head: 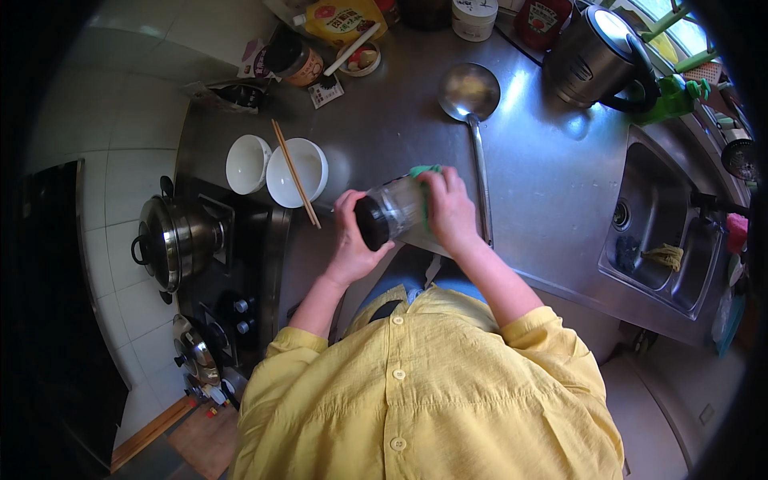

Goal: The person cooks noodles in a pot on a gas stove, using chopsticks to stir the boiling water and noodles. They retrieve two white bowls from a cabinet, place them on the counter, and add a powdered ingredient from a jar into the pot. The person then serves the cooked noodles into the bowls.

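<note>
My left hand [351,243] grips the dark-lidded end of a clear jar [393,210], which lies tilted on its side above the counter's front edge. At the jar's other end is my right hand [447,207], holding a green cloth [426,171] against it. The jar and cloth are a little blurred. To the left, two white bowls [247,165] [312,165] stand side by side, with a pair of wooden chopsticks [292,168] laid across the right one. A steel ladle [469,90] lies right of my right hand, its handle towards me.
Along the back stand a brown-lidded jar [294,60], a small dish [363,60], a white tub [474,21], a ketchup bottle [540,24] and a steel kettle [591,57]. A sink [654,198] is at right; a lidded pot [171,243] stands on the stove at left.
</note>
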A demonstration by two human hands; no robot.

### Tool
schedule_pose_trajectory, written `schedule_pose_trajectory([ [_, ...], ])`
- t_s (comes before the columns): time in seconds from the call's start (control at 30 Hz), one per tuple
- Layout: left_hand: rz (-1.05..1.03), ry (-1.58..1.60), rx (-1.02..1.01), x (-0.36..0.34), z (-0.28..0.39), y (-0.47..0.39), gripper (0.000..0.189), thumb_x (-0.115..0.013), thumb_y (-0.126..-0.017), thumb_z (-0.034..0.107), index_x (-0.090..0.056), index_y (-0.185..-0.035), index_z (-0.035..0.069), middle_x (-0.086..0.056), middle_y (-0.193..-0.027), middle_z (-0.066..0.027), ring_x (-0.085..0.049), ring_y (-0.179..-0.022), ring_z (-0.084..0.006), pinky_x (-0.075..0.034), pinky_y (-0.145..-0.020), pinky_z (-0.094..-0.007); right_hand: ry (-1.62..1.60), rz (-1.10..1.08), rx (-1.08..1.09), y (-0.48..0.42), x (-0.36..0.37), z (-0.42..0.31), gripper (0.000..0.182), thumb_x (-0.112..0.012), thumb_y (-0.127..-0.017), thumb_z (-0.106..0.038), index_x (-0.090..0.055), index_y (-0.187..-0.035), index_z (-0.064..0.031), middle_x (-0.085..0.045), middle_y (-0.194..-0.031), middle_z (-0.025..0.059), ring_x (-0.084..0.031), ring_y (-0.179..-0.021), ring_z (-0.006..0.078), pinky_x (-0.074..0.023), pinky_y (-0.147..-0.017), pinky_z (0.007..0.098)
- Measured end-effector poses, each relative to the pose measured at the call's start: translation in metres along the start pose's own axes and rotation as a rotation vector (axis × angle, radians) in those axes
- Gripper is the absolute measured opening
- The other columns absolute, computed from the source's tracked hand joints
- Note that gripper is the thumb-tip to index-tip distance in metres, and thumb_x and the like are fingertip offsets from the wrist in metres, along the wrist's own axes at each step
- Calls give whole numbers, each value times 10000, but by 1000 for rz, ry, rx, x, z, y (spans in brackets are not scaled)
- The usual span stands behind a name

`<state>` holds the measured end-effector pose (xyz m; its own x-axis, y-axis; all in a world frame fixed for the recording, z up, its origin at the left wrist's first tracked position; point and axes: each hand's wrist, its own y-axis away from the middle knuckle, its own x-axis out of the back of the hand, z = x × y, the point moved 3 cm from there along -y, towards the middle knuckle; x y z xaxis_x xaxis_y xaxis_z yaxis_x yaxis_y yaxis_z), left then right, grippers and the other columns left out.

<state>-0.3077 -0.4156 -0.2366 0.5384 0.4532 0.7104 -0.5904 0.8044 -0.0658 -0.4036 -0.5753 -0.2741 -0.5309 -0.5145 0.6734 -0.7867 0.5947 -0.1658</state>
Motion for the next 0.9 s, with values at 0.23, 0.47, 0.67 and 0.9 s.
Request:
schedule_pose_trajectory([
  [0.23,-32,28,-18,2,-3,-4,999,-838,-544,-1,-280,-1366,101,-317,-1342,-175,-353,-1273,-377,-313,-1092,-443,20,-12,124,16,3,0,334,-567,-800,22,-561,-1103,-119,-543,-1062,164,-602,-923,400,-524,-734,469],
  [0.47,-217,-207,-147,10,23,-50,906,-777,-579,-85,-436,-1357,230,-224,-1488,-156,-256,-1382,-409,-304,-1129,-463,-510,123,-235,-9,28,23,388,-611,-887,-62,-495,-1257,-60,-577,-1175,172,-608,-1057,329,-488,-878,367],
  [0.67,-390,-162,-22,3,53,-65,975,-829,-604,93,-320,-1423,233,-225,-1478,-192,-260,-1378,-416,-310,-1118,-461,-822,99,-208,1,25,15,423,-614,-876,-54,-485,-1279,-50,-585,-1176,130,-574,-1097,240,-440,-940,322],
  [0.9,-223,-97,108,-4,30,-42,1052,-866,-592,182,-212,-1410,86,-344,-1320,-201,-349,-1273,-383,-317,-1085,-458,-335,181,114,28,31,-31,435,-633,-767,7,-547,-1182,-93,-578,-1173,122,-564,-1004,346,-471,-857,408],
])
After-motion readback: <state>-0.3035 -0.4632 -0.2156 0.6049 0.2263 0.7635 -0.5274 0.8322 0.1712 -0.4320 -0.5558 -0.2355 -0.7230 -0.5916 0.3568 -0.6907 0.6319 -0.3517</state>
